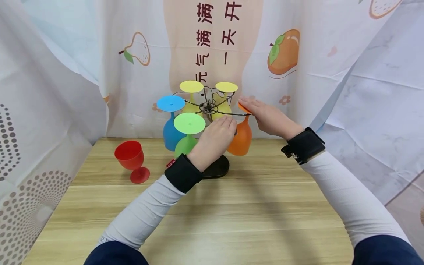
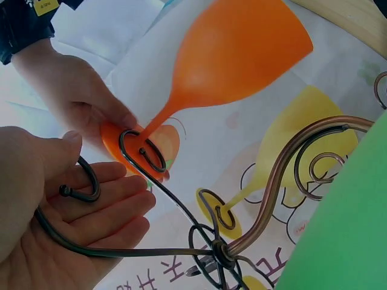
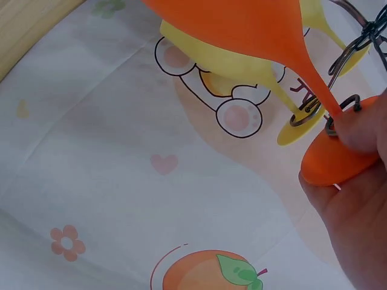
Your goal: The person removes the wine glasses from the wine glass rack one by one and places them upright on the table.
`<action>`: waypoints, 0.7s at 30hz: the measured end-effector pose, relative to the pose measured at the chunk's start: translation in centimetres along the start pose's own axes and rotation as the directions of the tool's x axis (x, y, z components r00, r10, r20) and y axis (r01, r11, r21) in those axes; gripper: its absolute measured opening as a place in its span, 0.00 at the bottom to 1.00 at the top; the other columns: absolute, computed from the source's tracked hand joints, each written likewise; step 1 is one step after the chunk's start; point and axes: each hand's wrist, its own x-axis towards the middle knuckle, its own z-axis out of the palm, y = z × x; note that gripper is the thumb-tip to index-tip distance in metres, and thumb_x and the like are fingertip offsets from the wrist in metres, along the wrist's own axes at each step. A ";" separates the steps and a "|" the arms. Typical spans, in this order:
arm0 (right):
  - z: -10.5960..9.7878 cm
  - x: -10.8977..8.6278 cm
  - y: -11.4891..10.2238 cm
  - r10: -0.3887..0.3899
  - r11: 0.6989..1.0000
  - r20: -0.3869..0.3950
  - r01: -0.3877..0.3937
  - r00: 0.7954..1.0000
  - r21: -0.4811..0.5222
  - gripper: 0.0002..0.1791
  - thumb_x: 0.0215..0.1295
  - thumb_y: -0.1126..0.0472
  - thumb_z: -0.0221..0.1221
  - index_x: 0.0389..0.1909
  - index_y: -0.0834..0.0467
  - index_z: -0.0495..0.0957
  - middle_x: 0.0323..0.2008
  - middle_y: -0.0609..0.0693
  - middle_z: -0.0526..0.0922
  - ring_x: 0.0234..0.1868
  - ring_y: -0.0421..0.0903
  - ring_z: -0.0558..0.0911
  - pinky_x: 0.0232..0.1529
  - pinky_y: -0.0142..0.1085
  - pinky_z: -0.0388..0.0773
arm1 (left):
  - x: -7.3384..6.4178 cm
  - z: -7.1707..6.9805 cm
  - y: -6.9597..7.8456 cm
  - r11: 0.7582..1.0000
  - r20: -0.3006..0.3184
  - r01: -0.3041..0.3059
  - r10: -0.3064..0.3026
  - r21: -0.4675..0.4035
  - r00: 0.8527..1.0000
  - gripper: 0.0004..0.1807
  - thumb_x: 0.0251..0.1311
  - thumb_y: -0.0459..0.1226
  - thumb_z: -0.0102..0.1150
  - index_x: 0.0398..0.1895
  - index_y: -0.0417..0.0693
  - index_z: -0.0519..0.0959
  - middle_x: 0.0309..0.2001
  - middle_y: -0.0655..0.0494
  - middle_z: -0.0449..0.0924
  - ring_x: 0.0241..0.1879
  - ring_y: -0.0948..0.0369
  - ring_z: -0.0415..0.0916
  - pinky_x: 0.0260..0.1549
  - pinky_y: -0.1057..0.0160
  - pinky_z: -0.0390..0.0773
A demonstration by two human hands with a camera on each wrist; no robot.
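A wire glass rack (image 1: 209, 107) stands on the table with plastic goblets hanging upside down from its curled arms. My right hand (image 1: 269, 117) pinches the foot of an orange goblet (image 1: 244, 135) between thumb and fingers. In the right wrist view, the goblet's stem sits within the hook at one arm's end. My left hand (image 1: 216, 137) holds another arm (image 2: 151, 252) of the rack near its hook, thumb over the wire and fingers beneath. Close to that hand hangs a green goblet (image 1: 189, 124); a blue goblet (image 1: 170, 103) hangs behind it, to the left.
Two yellow goblets (image 1: 191, 86) hang at the rack's far side. An upright red goblet (image 1: 129, 154) stands on the wooden table (image 1: 251, 221), left of the rack's black base (image 1: 220, 167). A printed curtain (image 1: 139, 92) hangs behind the table.
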 end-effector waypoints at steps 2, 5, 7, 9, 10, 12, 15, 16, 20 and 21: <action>-0.1 -0.2 -0.3 0.017 1.000 0.015 -0.017 1.000 -0.004 0.37 0.55 0.81 0.44 0.67 0.60 0.55 0.66 0.59 0.61 0.65 0.55 0.60 0.61 0.52 0.65 | -0.1 0.1 -0.1 1.000 0.006 0.001 -0.001 -0.012 1.000 0.20 0.58 0.31 0.54 0.55 0.35 0.69 0.55 0.45 0.74 0.57 0.55 0.68 0.61 0.60 0.65; -0.2 -0.3 -1.0 0.022 1.000 0.014 -0.021 1.000 -0.011 0.37 0.54 0.83 0.43 0.67 0.60 0.56 0.65 0.58 0.62 0.63 0.55 0.62 0.60 0.53 0.65 | -0.2 0.2 -0.2 0.999 0.006 0.003 -0.003 -0.036 1.000 0.20 0.58 0.32 0.54 0.55 0.35 0.69 0.54 0.44 0.74 0.56 0.55 0.68 0.60 0.59 0.65; -0.4 -0.4 -1.4 0.006 1.000 0.004 -0.006 1.000 -0.017 0.36 0.54 0.82 0.43 0.66 0.60 0.57 0.65 0.58 0.63 0.63 0.55 0.63 0.61 0.52 0.65 | -0.2 0.3 -0.3 0.998 0.000 0.010 -0.010 -0.059 1.000 0.19 0.60 0.33 0.53 0.54 0.35 0.69 0.54 0.44 0.75 0.55 0.54 0.69 0.60 0.59 0.66; -0.5 -0.2 -1.8 -0.019 1.000 -0.008 0.019 1.000 -0.018 0.35 0.55 0.82 0.42 0.66 0.61 0.58 0.64 0.58 0.64 0.63 0.54 0.64 0.61 0.52 0.65 | -0.1 0.3 -0.3 0.996 -0.005 0.020 -0.021 -0.087 1.000 0.19 0.62 0.36 0.52 0.54 0.35 0.69 0.53 0.44 0.75 0.54 0.54 0.70 0.59 0.59 0.67; -0.5 -0.1 -2.0 -0.027 0.999 -0.009 0.027 1.000 -0.018 0.35 0.55 0.81 0.42 0.66 0.61 0.58 0.64 0.58 0.65 0.63 0.54 0.63 0.61 0.51 0.64 | -0.1 0.4 -0.4 0.995 -0.009 0.025 -0.026 -0.099 1.000 0.19 0.62 0.37 0.51 0.53 0.35 0.69 0.52 0.44 0.75 0.53 0.54 0.70 0.59 0.59 0.68; -0.7 0.2 -2.3 -0.035 0.999 -0.001 0.035 0.999 -0.017 0.34 0.56 0.81 0.41 0.65 0.61 0.59 0.64 0.58 0.65 0.63 0.53 0.63 0.62 0.51 0.64 | 0.0 0.5 -0.4 0.992 -0.016 0.032 -0.034 -0.118 0.999 0.20 0.64 0.40 0.49 0.53 0.35 0.69 0.51 0.44 0.76 0.52 0.53 0.71 0.58 0.59 0.69; -0.9 0.7 -2.3 -0.036 0.999 0.026 0.036 0.999 -0.009 0.33 0.57 0.80 0.40 0.66 0.61 0.58 0.64 0.59 0.65 0.64 0.53 0.62 0.64 0.50 0.62 | 0.1 0.5 -0.3 0.992 -0.029 0.028 -0.032 -0.122 0.999 0.20 0.64 0.41 0.48 0.52 0.35 0.70 0.51 0.44 0.76 0.52 0.53 0.71 0.58 0.59 0.68; -1.0 0.7 -2.3 -0.035 0.999 0.033 0.035 0.999 -0.010 0.33 0.57 0.80 0.40 0.66 0.61 0.58 0.64 0.59 0.65 0.64 0.53 0.62 0.64 0.50 0.61 | 0.1 0.5 -0.3 0.992 -0.034 0.024 -0.028 -0.120 0.999 0.20 0.64 0.41 0.48 0.52 0.35 0.70 0.50 0.44 0.76 0.52 0.53 0.71 0.58 0.59 0.68; -1.1 1.1 -2.2 -0.057 0.998 0.041 0.057 0.998 0.002 0.31 0.60 0.78 0.40 0.66 0.61 0.58 0.63 0.60 0.66 0.63 0.52 0.63 0.65 0.51 0.59 | 0.3 0.6 -0.1 0.996 -0.031 0.019 -0.022 -0.091 0.999 0.22 0.65 0.43 0.47 0.52 0.34 0.70 0.50 0.44 0.76 0.52 0.53 0.71 0.58 0.59 0.68; -1.2 1.2 -2.2 -0.061 0.998 0.039 0.061 0.997 0.005 0.30 0.61 0.78 0.40 0.66 0.61 0.58 0.63 0.60 0.66 0.63 0.52 0.63 0.65 0.52 0.59 | 0.3 0.6 -0.1 0.995 -0.026 0.023 -0.025 -0.093 0.999 0.22 0.65 0.44 0.46 0.53 0.34 0.70 0.51 0.44 0.76 0.52 0.53 0.70 0.59 0.59 0.68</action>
